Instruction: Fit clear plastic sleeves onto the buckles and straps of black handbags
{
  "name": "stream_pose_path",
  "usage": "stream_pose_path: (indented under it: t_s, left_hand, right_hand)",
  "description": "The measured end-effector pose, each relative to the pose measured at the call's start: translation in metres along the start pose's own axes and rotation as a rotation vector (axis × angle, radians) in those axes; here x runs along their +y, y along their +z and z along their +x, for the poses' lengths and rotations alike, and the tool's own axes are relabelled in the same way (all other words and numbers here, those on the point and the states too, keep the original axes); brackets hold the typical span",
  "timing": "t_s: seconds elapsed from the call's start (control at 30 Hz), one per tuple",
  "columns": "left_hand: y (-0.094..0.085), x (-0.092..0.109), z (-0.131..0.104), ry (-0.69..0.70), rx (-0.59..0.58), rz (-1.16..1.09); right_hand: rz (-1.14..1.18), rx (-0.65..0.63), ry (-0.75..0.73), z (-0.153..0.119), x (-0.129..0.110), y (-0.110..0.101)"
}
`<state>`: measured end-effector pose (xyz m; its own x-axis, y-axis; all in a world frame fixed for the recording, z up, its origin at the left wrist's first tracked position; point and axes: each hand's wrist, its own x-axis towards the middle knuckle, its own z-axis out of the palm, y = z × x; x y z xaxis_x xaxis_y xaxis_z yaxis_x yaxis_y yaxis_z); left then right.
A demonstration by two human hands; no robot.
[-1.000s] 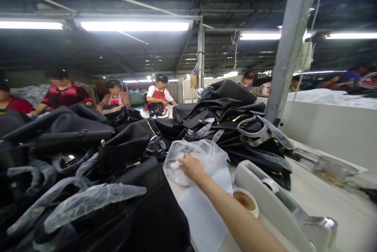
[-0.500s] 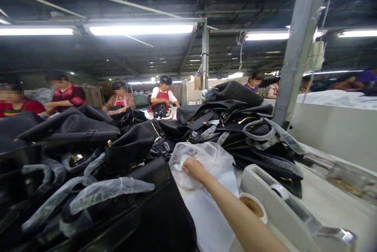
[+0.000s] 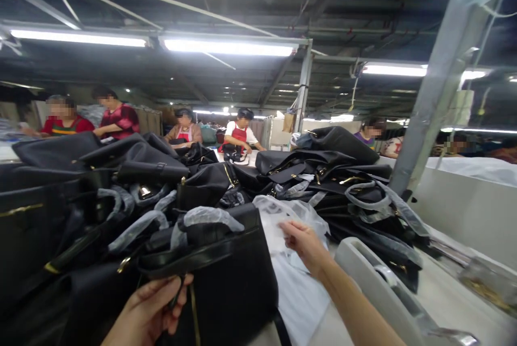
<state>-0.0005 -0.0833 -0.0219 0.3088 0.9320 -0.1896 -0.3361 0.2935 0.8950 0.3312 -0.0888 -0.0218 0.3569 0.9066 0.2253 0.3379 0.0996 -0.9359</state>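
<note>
My left hand (image 3: 157,303) is closed on a thin dark piece at the front of a black bag (image 3: 230,276), below its flap. The bag's handle (image 3: 214,218) has clear plastic wrap around it. To the right, my right hand (image 3: 301,241) pinches a small piece of thin white sheet (image 3: 273,230), over a translucent plastic bag (image 3: 315,216). Pale sheets (image 3: 301,292) lie on the table under that hand.
Black bags (image 3: 133,157) are heaped left and ahead, with more (image 3: 323,157) at centre right. A grey tape dispenser (image 3: 379,286) stands right of my forearm, near a clear box (image 3: 488,284). People work across the table; a metal post (image 3: 432,87) rises at right.
My left hand has come into view at the black bag. My right hand has drawn back from the plastic bag with a white piece in its fingers. The view has turned left.
</note>
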Motion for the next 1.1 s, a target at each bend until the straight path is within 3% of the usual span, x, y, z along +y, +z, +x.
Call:
stream_pose_path:
  t_s: [0.13,0.23,0.37,0.47,0.6,0.87,1.1]
  left_hand:
    - [0.007,0.006,-0.01,0.083,-0.069,0.049]
    - [0.005,0.006,-0.012,0.09,-0.1,0.091]
    - [-0.001,0.009,-0.014,0.078,-0.107,0.193]
    - [-0.002,0.014,-0.018,0.042,-0.094,0.303]
    - [-0.002,0.017,-0.021,0.046,-0.043,0.383]
    - [-0.003,0.003,-0.018,0.234,-0.006,0.424]
    - [-0.001,-0.012,-0.017,0.37,0.142,0.561]
  right_hand:
    - [0.486,-0.421,0.194,-0.084,-0.034,0.03]
    - [0.466,-0.617,0.21,-0.122,-0.045,0.07]
    - [0.396,-0.468,0.185,-0.129,-0.045,0.119]
    - [0.373,-0.351,0.186,-0.12,-0.044,0.137]
    - [0.416,-0.331,0.244,-0.114,-0.046,0.146]
    - [0.475,-0.393,0.199,-0.106,-0.049,0.153]
    - [0.435,-0.377,0.163,-0.104,-0.039,0.154]
